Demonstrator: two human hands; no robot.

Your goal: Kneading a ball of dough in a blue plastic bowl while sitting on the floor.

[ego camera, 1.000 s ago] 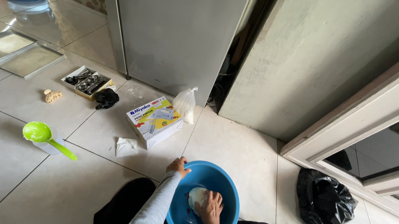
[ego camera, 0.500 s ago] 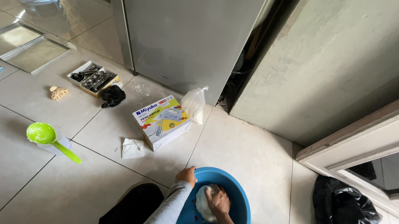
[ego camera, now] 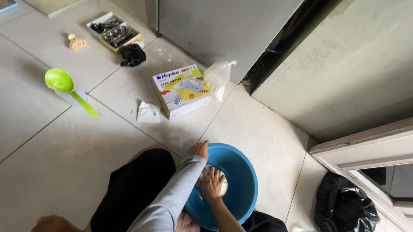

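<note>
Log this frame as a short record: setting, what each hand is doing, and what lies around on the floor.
setting: tiled floor, person seated
left hand: grips rim of blue basin
right hand: palm down on white dough inside basin
near basin: mixer box, clear plastic bag, crumpled white wrapper
farther left: green ladle, tray of metal parts
right: black bin bag

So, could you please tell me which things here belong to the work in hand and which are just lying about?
In use: blue basin, white dough, left hand on the rim, right hand on the dough.

Lying about: green ladle, cardboard box, clear plastic bag, black bag, tray of metal parts.
</note>
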